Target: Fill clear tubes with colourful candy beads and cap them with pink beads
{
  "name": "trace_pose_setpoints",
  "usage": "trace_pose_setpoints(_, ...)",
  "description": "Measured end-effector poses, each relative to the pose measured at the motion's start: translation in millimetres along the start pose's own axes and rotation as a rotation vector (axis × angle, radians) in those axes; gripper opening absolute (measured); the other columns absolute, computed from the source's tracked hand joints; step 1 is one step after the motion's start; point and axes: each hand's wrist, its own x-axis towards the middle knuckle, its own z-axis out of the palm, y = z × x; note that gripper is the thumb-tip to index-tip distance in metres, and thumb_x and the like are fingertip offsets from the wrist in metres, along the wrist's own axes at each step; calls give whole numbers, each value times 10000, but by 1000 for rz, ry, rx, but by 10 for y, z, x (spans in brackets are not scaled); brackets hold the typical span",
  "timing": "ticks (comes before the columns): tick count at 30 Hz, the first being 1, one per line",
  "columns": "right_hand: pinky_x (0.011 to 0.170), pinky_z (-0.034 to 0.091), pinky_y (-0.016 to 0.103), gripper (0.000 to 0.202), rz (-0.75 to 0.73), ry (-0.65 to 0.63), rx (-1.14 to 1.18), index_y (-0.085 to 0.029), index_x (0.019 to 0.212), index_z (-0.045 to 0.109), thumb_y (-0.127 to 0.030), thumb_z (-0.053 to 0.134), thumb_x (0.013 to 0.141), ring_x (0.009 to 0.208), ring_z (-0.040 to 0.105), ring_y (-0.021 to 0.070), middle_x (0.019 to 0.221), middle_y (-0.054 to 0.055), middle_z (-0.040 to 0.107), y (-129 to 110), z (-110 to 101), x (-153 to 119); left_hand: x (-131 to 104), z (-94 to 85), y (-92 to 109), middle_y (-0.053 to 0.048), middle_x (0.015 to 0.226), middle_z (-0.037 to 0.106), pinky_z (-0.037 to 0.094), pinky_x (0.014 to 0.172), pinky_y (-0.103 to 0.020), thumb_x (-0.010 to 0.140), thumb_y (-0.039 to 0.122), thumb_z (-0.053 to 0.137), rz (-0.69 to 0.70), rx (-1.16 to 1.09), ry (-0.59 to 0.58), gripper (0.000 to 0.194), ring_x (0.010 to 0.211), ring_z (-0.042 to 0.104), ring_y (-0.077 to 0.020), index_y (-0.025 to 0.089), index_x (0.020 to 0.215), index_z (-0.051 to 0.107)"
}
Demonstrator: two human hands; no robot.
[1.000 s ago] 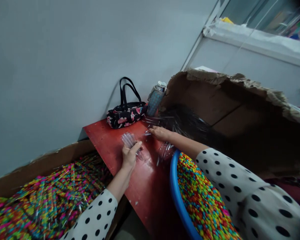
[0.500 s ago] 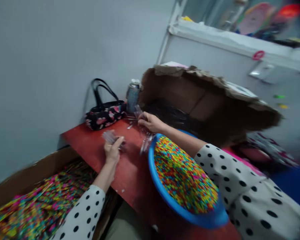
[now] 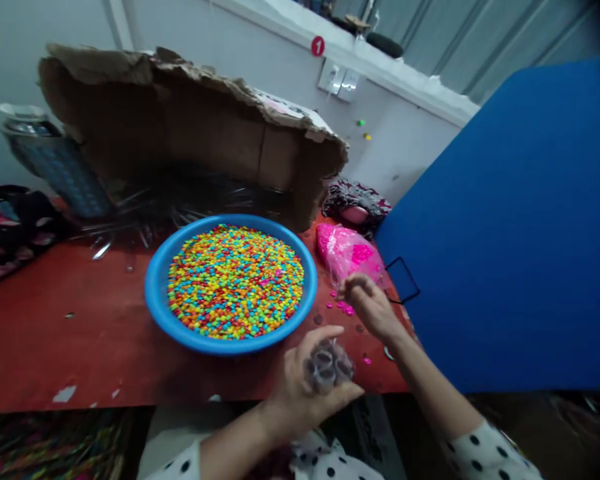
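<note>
My left hand (image 3: 293,383) is wrapped round a bundle of clear plastic tubes (image 3: 329,365), their round open ends facing up. It is in front of a blue basin (image 3: 155,313) heaped with small multicoloured candy-like pieces (image 3: 235,280). To the right, my right hand (image 3: 370,303) has its fingers curled and pinched together, close to a clear bag of bright pink pieces (image 3: 347,250). What the right fingers hold, if anything, is blurred and hidden. A few loose pink pieces (image 3: 347,309) lie on the red tabletop (image 3: 125,340) beside that hand.
Behind the basin a torn cardboard box (image 3: 200,127) lies open with clear tubes at its mouth. A bottle (image 3: 63,163) and a floral bag (image 3: 15,230) are at left. A tall blue panel (image 3: 505,240) bounds the right side. Colourful sticks (image 3: 45,447) show below the table.
The view has swung right. Both hands have moved from the table's left, where each held clear tubes, to the basin's right side. The left still grips a bundle; the right is beside the pink bag.
</note>
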Motion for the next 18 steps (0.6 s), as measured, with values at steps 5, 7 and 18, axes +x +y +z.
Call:
trace_pose_setpoints(5, 842, 468, 362, 248, 48, 103, -79, -247, 962, 508, -429, 575, 807, 859, 568, 180, 906, 26, 564, 768, -331, -392, 503, 363, -753, -47, 952, 664, 504, 827, -334, 641, 289, 773, -81, -28, 124, 609, 863, 635, -204, 249, 1192, 515)
trace_pose_setpoints(7, 903, 448, 382, 266, 38, 83, -146, -240, 1016, 486, -421, 546, 830, 941, 562, 193, 980, 49, 564, 939, -408, -453, 642, 379, -939, -50, 1030, 652, 488, 878, -335, 648, 280, 768, -62, -40, 161, 608, 939, 626, -205, 246, 1197, 510)
trace_pose_setpoints(18, 1063, 339, 405, 487, -27, -151, -381, -194, 1323, 288, -382, 452, 905, 1258, 421, 214, 1341, 140, 437, 1126, -531, -563, 726, 401, -1385, -65, 946, 653, 484, 837, -345, 626, 328, 785, -131, 124, 150, 411, 885, 613, -217, 151, 951, 606)
